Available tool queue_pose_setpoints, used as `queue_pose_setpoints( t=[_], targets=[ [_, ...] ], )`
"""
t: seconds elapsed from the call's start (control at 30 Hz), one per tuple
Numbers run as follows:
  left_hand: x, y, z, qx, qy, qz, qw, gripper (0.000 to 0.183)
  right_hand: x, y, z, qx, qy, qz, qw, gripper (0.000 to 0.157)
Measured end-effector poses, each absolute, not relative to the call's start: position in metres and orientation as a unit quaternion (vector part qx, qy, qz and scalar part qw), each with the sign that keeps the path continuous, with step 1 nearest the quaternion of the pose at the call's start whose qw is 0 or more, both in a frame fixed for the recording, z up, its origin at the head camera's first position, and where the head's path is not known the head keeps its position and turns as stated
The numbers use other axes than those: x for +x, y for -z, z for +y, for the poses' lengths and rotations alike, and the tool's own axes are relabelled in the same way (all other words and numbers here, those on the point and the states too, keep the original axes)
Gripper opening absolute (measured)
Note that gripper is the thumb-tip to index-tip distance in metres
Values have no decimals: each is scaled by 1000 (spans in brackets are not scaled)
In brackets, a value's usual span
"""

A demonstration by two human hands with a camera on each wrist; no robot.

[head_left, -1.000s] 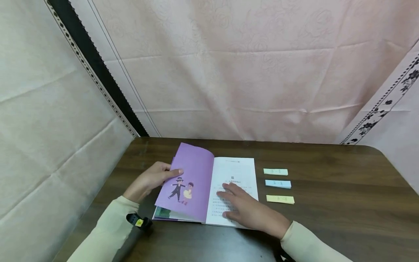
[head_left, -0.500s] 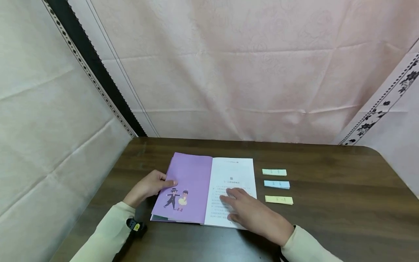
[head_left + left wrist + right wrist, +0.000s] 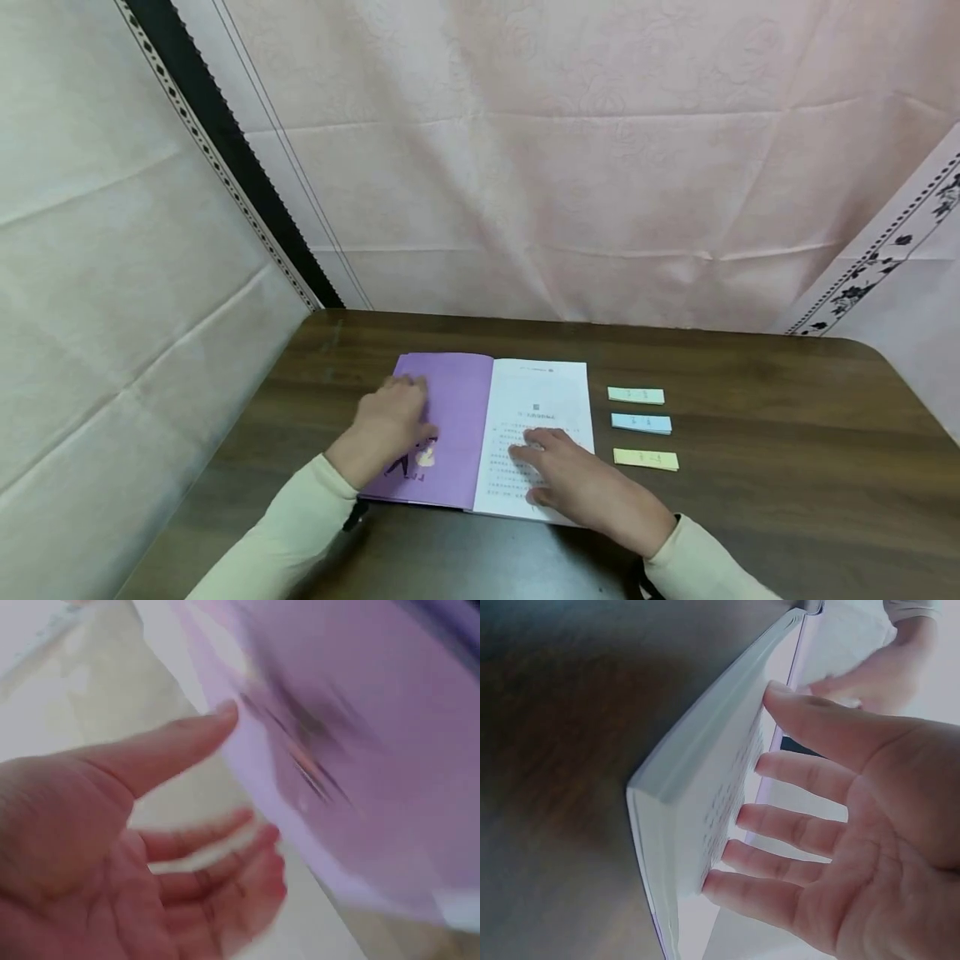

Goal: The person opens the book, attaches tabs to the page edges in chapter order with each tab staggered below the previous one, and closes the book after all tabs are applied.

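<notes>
An open book lies on the table, with a plain purple page (image 3: 461, 400) on its left side and a white printed page (image 3: 536, 383) on its right. My left hand (image 3: 386, 423) is over the outer part of the purple page, partly covering a small drawing of two figures (image 3: 425, 455). In the left wrist view its thumb and fingers are apart, with nothing gripped, beside the blurred purple page (image 3: 390, 787). My right hand (image 3: 588, 487) rests its spread fingertips on the white page's text; the right wrist view shows these fingers (image 3: 791, 825) nearly straight against the paper.
Right of the book, three small paper strips lie in a column: pale green (image 3: 636, 396), blue (image 3: 641, 423) and yellow (image 3: 646, 459). The brown wooden table (image 3: 787, 433) meets a pale cloth (image 3: 600, 183) hanging behind it.
The purple page, raised in my left hand's pinch earlier, has come down flat on the left. My left hand has released its edge and moved right, over the page. The right hand stays nearly still.
</notes>
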State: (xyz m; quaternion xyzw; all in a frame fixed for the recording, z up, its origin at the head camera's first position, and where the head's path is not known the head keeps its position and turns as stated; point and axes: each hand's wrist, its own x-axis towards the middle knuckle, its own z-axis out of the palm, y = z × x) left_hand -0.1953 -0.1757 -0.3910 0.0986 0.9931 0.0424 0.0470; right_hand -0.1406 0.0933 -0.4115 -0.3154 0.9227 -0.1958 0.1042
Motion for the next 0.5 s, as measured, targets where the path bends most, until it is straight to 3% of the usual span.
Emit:
queue_pose_setpoints(
  t=[0.1, 0.2, 0.5],
  targets=[
    [-193, 390, -151, 194, -118, 972, 60, 27, -140, 413, 94, -319, 201, 921, 101, 55],
    [-192, 393, -132, 237, -165, 953, 95, 19, -140, 413, 95, -317, 206, 920, 100, 55],
    [-197, 405, -122, 207, -167, 953, 143, 33, -141, 413, 93, -318, 208, 920, 99, 55]
  ],
)
